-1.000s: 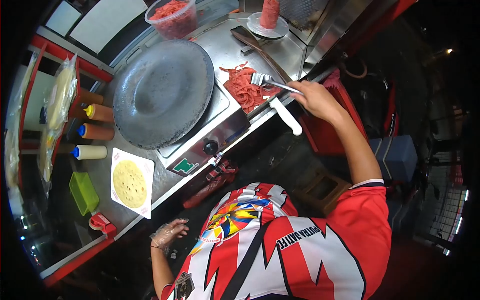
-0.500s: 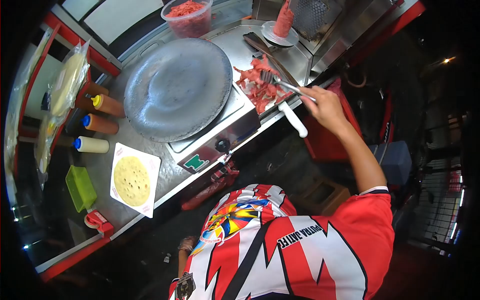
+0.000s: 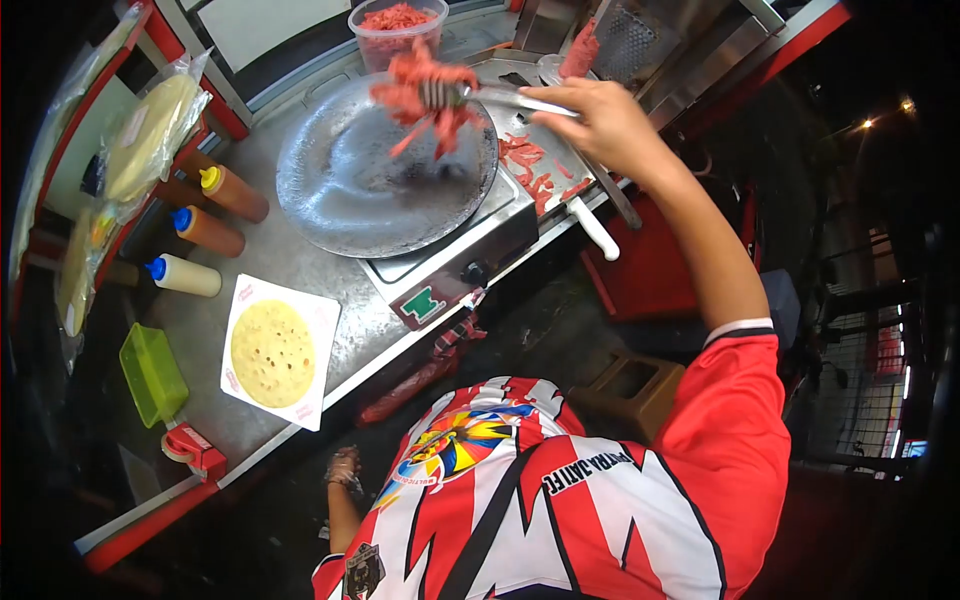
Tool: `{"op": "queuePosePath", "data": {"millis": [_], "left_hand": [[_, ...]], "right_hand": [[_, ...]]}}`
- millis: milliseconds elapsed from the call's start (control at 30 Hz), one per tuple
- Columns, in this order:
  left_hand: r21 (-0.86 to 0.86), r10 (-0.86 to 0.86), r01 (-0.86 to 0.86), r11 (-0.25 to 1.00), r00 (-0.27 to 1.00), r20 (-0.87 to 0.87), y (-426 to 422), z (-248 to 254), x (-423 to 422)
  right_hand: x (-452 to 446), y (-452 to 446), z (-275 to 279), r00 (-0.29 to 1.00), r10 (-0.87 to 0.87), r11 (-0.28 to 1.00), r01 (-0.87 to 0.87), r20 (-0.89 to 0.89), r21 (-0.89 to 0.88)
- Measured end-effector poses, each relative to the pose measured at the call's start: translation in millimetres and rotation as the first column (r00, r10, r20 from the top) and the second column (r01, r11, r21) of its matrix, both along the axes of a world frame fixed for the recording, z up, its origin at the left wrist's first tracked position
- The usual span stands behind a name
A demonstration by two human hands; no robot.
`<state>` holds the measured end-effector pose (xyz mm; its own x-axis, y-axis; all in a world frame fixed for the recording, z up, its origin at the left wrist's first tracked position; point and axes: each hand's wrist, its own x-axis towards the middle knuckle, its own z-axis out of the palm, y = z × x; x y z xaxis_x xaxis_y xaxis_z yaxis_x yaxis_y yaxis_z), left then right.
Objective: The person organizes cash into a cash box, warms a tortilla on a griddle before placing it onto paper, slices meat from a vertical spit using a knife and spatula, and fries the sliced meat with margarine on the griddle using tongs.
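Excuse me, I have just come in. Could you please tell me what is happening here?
A person's right hand holds metal tongs, which grip a bunch of red meat strips over the round dark griddle. The left hand hangs low, away from the counter. Loose meat scraps lie beside the stove, near a white-handled knife. A flatbread rests on a paper sheet on the counter.

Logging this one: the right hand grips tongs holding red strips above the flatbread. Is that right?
Not quite: the right hand does grip tongs holding red strips, but they are above the round dark pan. The head view shows the flatbread lying apart, on white paper.
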<state>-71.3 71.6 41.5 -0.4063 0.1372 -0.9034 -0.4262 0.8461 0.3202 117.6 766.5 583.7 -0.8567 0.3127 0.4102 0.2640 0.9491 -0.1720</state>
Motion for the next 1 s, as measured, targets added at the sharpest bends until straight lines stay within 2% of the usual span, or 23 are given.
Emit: {"op": "queuePosePath", "data": {"millis": [67,100,200,267,300,333,367,400,433,467,533,600,633,667,700,767,800,833,900,933,1000], "left_hand": [[0.070,0.092,-0.093,0.993,0.996,0.014,-7,0,-1],[0.105,0.145,-0.146,0.984,0.989,0.025,-10,1,1],[0.086,0.158,-0.156,0.984,0.987,-0.022,-21,10,13],[0.132,0.134,-0.137,0.982,0.990,0.033,-48,-16,21],[0.156,0.116,-0.124,0.980,0.991,0.059,-57,-25,25],[0.138,-0.038,0.040,0.990,0.999,-0.011,-61,-21,32],[0.084,-0.267,0.278,0.957,0.957,-0.116,-62,-17,39],[0.032,-0.456,0.471,0.882,0.868,-0.197,-62,-11,46],[0.003,-0.569,0.586,0.810,0.787,-0.240,-60,-5,50],[-0.027,-0.653,0.674,0.738,0.703,-0.281,-56,1,52],[-0.089,-0.777,0.809,0.581,0.519,-0.355,-42,9,52],[-0.144,-0.827,0.871,0.470,0.378,-0.416,-24,16,48],[-0.153,-0.830,0.877,0.454,0.354,-0.432,-18,10,44],[-0.086,-0.730,0.779,0.621,0.534,-0.426,-11,4,44],[-0.022,-0.596,0.646,0.763,0.691,-0.409,-1,8,45],[0.064,-0.291,0.329,0.942,0.898,-0.331,20,8,44],[0.081,-0.134,0.162,0.983,0.952,-0.277,30,8,44],[0.093,0.033,-0.013,0.996,0.975,-0.219,41,7,45],[0.114,0.075,-0.051,0.992,0.972,-0.222,68,28,58],[0.127,0.096,-0.068,0.990,0.970,-0.223,77,38,65],[0.086,0.048,-0.028,0.996,0.970,-0.240,73,24,76]], "right_hand": [[-4,4,-19,0.999,-0.005,1.000,0.004,0.035,0.024],[0,12,-25,1.000,0.009,1.000,-0.009,-0.016,0.006],[42,20,-12,0.958,-0.261,0.899,0.287,0.121,-0.330],[79,48,-37,0.934,-0.347,0.874,0.355,0.086,-0.331],[92,55,-50,0.913,-0.377,0.835,0.407,0.154,-0.370],[107,61,-64,0.887,-0.405,0.789,0.462,0.223,-0.404],[119,67,-78,0.854,-0.431,0.737,0.519,0.291,-0.433],[123,71,-89,0.799,-0.460,0.680,0.597,0.386,-0.425],[127,73,-101,0.781,-0.501,0.670,0.622,0.372,-0.405],[126,71,-111,0.763,-0.539,0.657,0.646,0.357,-0.388],[125,82,-145,0.803,-0.534,0.706,0.596,0.266,-0.381],[114,87,-164,0.878,-0.450,0.764,0.472,0.162,-0.439],[105,86,-176,0.902,-0.407,0.823,0.430,0.143,-0.371],[96,83,-188,0.924,-0.361,0.874,0.383,0.127,-0.299],[85,68,-185,0.917,-0.351,0.891,0.389,0.189,-0.235],[75,48,-191,0.914,-0.349,0.922,0.375,0.208,-0.101],[74,47,-193,0.929,-0.322,0.943,0.332,0.184,-0.027],[76,54,-191,0.930,-0.313,0.943,0.328,0.193,-0.054],[89,74,-179,0.932,-0.291,0.943,0.318,0.217,-0.102],[95,79,-166,0.941,-0.299,0.938,0.320,0.157,-0.131],[107,95,-150,0.968,-0.249,0.959,0.244,-0.016,-0.143]]}}
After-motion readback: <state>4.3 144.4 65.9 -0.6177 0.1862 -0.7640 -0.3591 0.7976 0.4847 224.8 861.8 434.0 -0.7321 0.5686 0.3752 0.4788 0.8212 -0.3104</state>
